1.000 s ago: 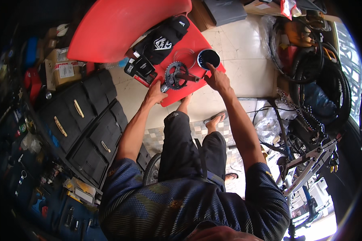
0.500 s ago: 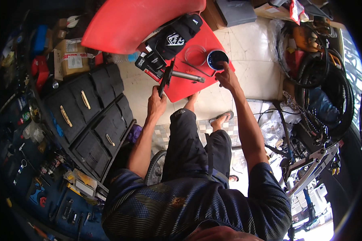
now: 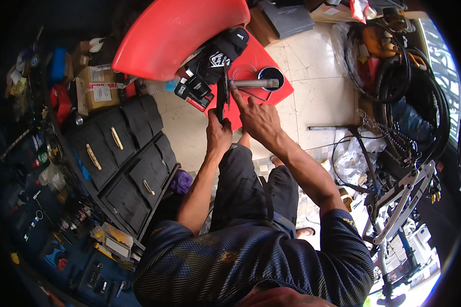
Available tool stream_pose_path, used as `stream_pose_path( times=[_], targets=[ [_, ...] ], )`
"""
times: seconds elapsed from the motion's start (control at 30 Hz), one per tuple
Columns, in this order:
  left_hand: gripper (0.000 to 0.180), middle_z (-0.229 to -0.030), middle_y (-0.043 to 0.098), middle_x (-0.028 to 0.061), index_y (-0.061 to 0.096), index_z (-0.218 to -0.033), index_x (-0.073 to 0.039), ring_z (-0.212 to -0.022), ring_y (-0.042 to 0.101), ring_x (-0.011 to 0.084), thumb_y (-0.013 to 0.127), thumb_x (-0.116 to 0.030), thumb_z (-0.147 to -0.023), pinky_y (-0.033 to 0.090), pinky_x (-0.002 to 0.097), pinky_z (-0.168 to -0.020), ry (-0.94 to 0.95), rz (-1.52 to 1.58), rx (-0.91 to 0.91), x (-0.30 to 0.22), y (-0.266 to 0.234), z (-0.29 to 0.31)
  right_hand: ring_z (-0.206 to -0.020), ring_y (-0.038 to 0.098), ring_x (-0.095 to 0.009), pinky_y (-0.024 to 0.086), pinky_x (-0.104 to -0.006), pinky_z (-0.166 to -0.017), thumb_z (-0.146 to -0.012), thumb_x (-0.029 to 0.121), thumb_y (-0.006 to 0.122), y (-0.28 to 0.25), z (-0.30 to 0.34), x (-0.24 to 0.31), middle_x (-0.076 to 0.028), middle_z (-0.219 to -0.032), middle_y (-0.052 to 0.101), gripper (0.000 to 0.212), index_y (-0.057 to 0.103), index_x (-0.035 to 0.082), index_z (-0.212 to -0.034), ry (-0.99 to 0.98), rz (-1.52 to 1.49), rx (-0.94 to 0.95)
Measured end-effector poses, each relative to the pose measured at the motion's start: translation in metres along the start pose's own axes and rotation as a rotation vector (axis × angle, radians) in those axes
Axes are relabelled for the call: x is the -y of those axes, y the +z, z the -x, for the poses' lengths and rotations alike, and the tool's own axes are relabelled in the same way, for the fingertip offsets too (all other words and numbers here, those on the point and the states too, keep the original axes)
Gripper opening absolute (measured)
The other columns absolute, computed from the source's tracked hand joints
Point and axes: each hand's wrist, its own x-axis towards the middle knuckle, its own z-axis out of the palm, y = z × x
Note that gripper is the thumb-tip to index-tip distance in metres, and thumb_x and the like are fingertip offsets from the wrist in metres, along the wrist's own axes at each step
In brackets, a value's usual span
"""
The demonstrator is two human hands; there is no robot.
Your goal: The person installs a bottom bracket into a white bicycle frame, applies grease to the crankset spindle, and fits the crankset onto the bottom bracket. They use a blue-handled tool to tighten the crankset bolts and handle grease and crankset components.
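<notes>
Crankset: held up over the seat of the red chair (image 3: 284, 94), with the chainring (image 3: 224, 87) seen nearly edge-on and the metal spindle (image 3: 253, 83) pointing to the right.
Left hand (image 3: 219, 134): closed around the lower end of the crankset, pinching it between thumb and fingers.
Right hand (image 3: 260, 120): loosely spread, index finger stretched to the spindle's root beside the chainring, the other fingers slightly bent; cannot tell how firmly the fingertip presses.
Round tub (image 3: 276, 73): dark inside, on the seat, partly covered in this view by the spindle's far end.
Seat, left part: a black cloth item (image 3: 230, 48) with a white emblem, and black-and-red packages (image 3: 195, 91) near the chainring.
Seat, middle: a thin clear coil (image 3: 245, 68) behind the spindle, just left of the tub.
Left of the chair: a cardboard box (image 3: 98, 94) and a black drawer unit (image 3: 133, 169) with pale handles.
Right side: black tyres (image 3: 440, 112) above a white-and-grey bicycle frame (image 3: 402, 202).
Floor: pale tiles (image 3: 317, 102).
</notes>
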Motion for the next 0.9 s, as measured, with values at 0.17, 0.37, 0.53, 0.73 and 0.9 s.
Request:
stream_pose_path(
  times=[0.17,0.37,0.53,0.73,0.9],
  targets=[
    [0.034,-0.109,0.062,0.0344,0.039,-0.125,-0.001,-0.101,0.061,0.0546,0.053,-0.007,-0.094,0.046,0.0575,-0.081,0.028,0.003,-0.008,-0.011,0.001,0.000,-0.059,0.068,-0.033,0.053,-0.0430,-0.048,-0.090,0.014,0.055,-0.004,0.023,-0.002,-0.026,-0.102,0.068,0.076,0.026,0.015,-0.161,-0.063,0.014,-0.015],
    [0.034,-0.108,0.062,0.0341,0.039,-0.125,-0.001,-0.100,0.061,0.0543,0.053,-0.005,-0.094,0.045,0.0581,-0.079,0.124,-0.060,-0.007,-0.037,-0.002,0.010,-0.062,0.069,-0.036,0.052,-0.0455,-0.050,-0.087,0.017,0.059,-0.004,0.004,-0.008,-0.021,-0.092,0.069,0.078,0.029,0.015,-0.159,0.028,-0.033,-0.182],
    [0.036,-0.107,0.062,0.0290,0.041,-0.127,-0.002,-0.090,0.061,0.0461,0.055,-0.004,-0.094,0.046,0.0517,-0.074,0.045,-0.002,0.029,-0.027,0.002,0.013,-0.065,0.070,-0.033,0.055,-0.0450,-0.053,-0.092,0.017,0.055,-0.003,0.013,-0.003,-0.023,-0.092,0.068,0.077,0.022,0.015,-0.161,0.000,0.021,-0.066],
    [0.050,-0.101,0.061,0.0051,0.040,-0.143,-0.010,-0.045,0.042,0.0056,0.052,-0.001,-0.095,0.031,0.0243,-0.036,-0.181,0.201,0.114,-0.009,0.004,0.015,-0.050,0.054,-0.019,0.041,-0.0323,-0.044,-0.089,0.004,0.056,0.049,0.025,-0.045,-0.012,-0.099,0.064,0.085,0.020,0.030,-0.162,-0.083,-0.571,-0.137],
    [0.032,-0.106,0.062,0.0271,0.045,-0.124,0.000,-0.096,0.064,0.0436,0.054,-0.006,-0.094,0.048,0.0495,-0.082,-0.014,0.097,0.079,-0.029,0.008,0.025,-0.044,0.037,-0.005,0.026,-0.0187,-0.039,-0.093,0.006,0.053,0.018,0.027,-0.037,-0.003,-0.095,0.056,0.066,0.036,0.026,-0.153,0.188,-2.515,0.377]
  ],
)
